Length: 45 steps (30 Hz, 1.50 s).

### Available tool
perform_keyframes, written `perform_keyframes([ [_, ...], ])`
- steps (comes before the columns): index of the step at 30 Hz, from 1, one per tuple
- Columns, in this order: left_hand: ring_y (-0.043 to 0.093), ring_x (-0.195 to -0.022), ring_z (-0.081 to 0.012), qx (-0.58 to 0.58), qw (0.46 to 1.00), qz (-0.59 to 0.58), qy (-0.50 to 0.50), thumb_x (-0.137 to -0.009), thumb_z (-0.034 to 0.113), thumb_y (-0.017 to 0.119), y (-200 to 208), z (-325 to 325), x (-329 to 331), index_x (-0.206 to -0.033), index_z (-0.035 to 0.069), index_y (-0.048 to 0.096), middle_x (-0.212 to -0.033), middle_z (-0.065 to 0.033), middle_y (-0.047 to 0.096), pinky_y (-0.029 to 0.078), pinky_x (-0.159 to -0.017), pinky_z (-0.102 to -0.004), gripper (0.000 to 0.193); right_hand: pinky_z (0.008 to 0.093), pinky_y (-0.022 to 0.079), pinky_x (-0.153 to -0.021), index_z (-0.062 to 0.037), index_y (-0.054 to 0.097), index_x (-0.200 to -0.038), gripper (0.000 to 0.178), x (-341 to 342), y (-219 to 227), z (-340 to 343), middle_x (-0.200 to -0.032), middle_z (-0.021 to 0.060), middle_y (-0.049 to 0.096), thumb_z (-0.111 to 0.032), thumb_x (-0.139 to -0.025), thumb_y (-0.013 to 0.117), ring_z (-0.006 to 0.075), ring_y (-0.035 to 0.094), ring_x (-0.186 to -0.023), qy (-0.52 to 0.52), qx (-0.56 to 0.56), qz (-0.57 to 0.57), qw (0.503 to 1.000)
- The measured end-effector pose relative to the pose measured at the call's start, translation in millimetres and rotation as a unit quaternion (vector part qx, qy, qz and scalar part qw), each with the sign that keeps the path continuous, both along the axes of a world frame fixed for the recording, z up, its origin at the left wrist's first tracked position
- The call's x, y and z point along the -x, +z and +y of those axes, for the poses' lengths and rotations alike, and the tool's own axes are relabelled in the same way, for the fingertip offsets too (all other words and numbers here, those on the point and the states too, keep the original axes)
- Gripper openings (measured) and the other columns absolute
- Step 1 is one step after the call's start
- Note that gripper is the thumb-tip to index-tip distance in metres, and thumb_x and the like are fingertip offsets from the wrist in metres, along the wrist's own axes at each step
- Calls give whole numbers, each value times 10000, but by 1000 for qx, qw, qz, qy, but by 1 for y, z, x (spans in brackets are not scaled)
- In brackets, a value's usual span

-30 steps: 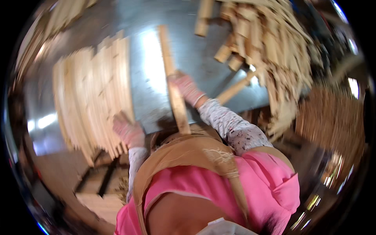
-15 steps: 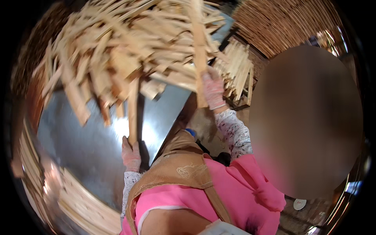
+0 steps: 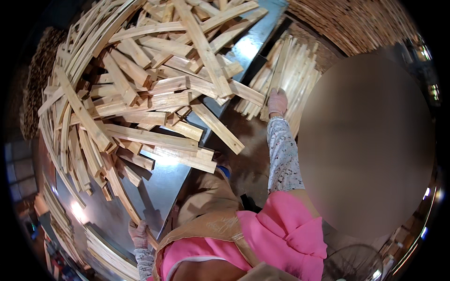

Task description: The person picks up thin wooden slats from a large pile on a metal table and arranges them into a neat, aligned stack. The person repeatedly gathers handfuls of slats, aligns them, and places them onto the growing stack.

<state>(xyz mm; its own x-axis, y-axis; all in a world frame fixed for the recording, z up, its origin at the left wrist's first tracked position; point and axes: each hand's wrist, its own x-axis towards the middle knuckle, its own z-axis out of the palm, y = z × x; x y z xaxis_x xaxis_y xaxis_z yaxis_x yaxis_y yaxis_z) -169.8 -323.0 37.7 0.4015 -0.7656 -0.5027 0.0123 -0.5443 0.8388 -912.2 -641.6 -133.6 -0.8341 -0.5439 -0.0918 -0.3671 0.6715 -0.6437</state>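
Observation:
Both of my hands wear pale pinkish knit gloves. At the near edge of the metal table, my left hand (image 3: 138, 234) is closed around the end of a narrow wooden strip (image 3: 121, 189), whose far part reaches into a loose heap of strips (image 3: 154, 100). Out to the right, my right hand (image 3: 277, 103) grips another wooden strip (image 3: 278, 70) lying along a row of strips (image 3: 300, 79) beside the table. Its fingertips are partly hidden.
The shiny metal table (image 3: 161, 187) carries the heap, and several strip ends overhang its right edge. More strips lie stacked (image 3: 110, 255) at the lower left. A wall of bundled sticks (image 3: 347, 23) stands at the upper right. A blurred oval covers the right side.
My right hand has carried its strip from over the table edge onto the row at the right. My left hand has drawn lower and left, gripping a strip. The view has shifted.

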Motion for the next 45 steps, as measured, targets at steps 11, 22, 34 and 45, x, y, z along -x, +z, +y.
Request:
perform_keyframes([
  [11,609,-795,-128,-89,989,-15,117,-898,372,798,104,58,51,-1134,-8,725,-896,-2,674,499,-690,-328,453,529,538,-1027,-28,752,-1273,552,-25,-1,-54,-1249,255,758,-488,-996,624,445,712,-1178,416,-148,152,884],
  [22,683,-1086,-150,48,947,122,293,-1028,244,693,81,142,-140,-1432,-25,634,-1192,-85,741,558,-967,-333,489,507,533,-1036,-58,754,-1306,538,-443,227,182,-1265,198,777,-497,-1037,598,394,721,-1196,788,-373,-40,489],
  [34,660,-999,-146,219,922,151,281,-1019,318,734,77,15,-278,-1556,2,521,-1171,-89,719,560,-882,-316,658,490,615,-805,-68,695,-1174,348,-922,285,127,-1018,249,723,-386,-1039,652,431,735,-967,867,237,195,393],
  [45,705,-1124,-267,82,967,-148,192,-978,389,718,32,-48,-339,-1490,-9,603,-1347,-185,711,549,-1033,-387,659,496,542,-1086,-96,596,-1524,761,-1010,373,-165,-1314,241,750,-569,-935,689,416,693,-1274,756,-17,336,561],
])
